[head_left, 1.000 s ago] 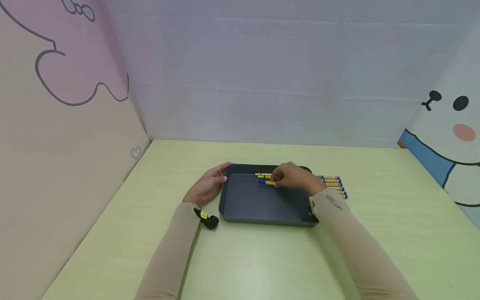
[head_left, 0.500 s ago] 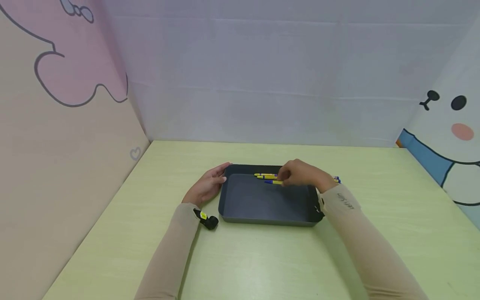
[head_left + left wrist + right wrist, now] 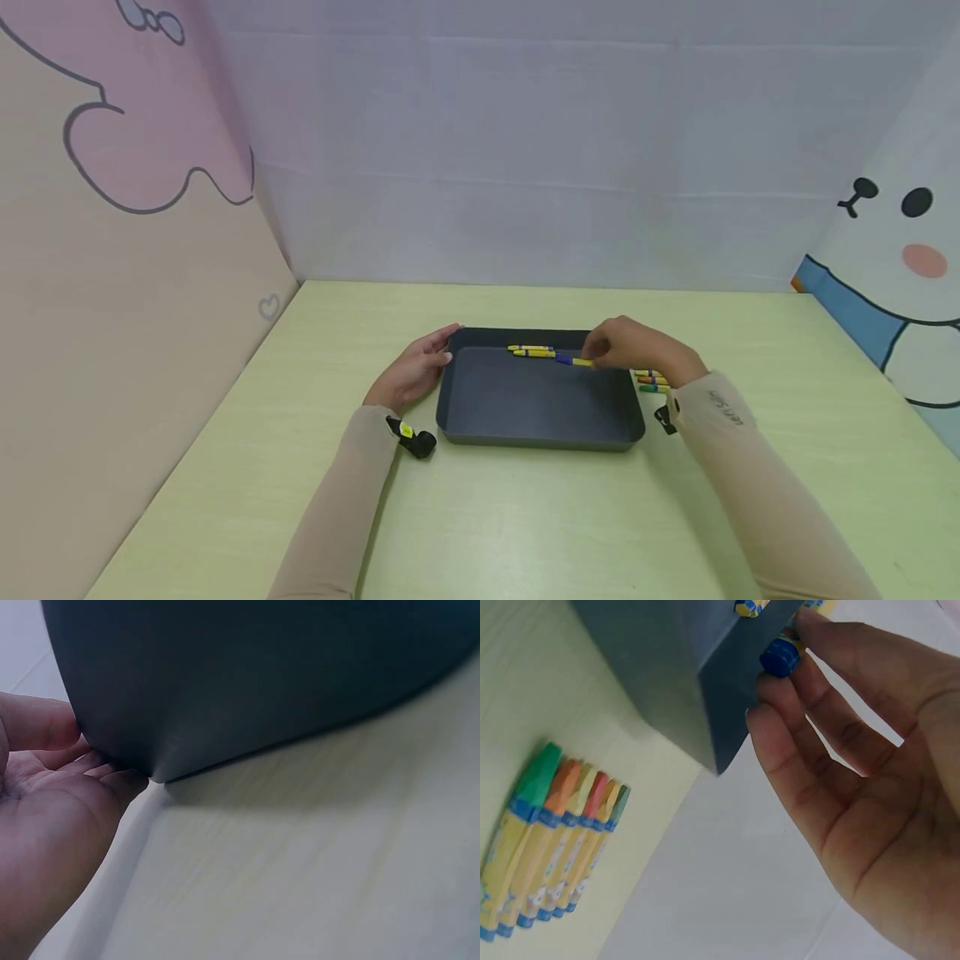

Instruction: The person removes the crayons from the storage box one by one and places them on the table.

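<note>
My right hand (image 3: 633, 343) pinches a yellow-wrapped crayon (image 3: 573, 362) with a dark blue tip, over the right part of the dark grey tray (image 3: 540, 408). In the right wrist view, the crayon's blue butt end (image 3: 780, 658) sticks out between thumb and fingers. Two more yellow-wrapped crayons (image 3: 534, 354) lie side by side near the tray's back wall. At the tray's left side my left hand (image 3: 412, 371) holds its back corner. The left wrist view has the thumb and fingers of that hand (image 3: 60, 795) against the tray's outer wall (image 3: 225, 682).
Several crayons (image 3: 555, 832) lie in a row on the pale table (image 3: 480, 517) just right of the tray, partly hidden by my right wrist in the head view. A plain backdrop (image 3: 480, 167) rises behind the table, with printed side panels.
My right hand has moved to the right with the crayon, from over the tray's middle towards its right side. Both crayons near the back wall now show fully. The left hand stays put.
</note>
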`<state>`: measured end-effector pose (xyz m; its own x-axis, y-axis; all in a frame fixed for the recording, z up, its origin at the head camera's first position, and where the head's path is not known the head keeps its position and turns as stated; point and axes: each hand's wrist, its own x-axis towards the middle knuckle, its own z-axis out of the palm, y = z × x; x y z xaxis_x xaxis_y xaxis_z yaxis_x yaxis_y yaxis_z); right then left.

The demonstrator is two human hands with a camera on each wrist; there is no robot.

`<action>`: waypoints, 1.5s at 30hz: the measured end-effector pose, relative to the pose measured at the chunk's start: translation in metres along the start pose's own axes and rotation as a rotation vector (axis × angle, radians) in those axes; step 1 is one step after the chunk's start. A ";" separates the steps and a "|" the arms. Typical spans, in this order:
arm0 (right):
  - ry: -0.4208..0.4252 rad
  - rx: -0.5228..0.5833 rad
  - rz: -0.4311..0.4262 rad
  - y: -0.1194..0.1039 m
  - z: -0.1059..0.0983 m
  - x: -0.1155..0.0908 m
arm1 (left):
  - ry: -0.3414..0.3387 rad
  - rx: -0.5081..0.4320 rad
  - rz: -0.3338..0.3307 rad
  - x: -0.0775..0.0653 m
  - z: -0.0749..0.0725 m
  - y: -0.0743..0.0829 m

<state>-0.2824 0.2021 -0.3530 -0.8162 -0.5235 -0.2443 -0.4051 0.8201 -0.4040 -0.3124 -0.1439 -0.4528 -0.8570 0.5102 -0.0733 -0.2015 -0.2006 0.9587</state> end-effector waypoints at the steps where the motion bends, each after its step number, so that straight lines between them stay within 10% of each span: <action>1: 0.000 0.000 -0.004 0.002 0.000 -0.002 | 0.001 -0.002 0.000 0.000 0.000 0.000; 45: 0.043 0.036 0.062 0.064 -0.007 -0.063 | -0.006 0.014 0.005 0.001 -0.002 -0.002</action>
<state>-0.2595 0.2889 -0.3574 -0.8567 -0.4609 -0.2317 -0.3388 0.8415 -0.4209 -0.3134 -0.1450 -0.4557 -0.8551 0.5141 -0.0672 -0.1907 -0.1913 0.9628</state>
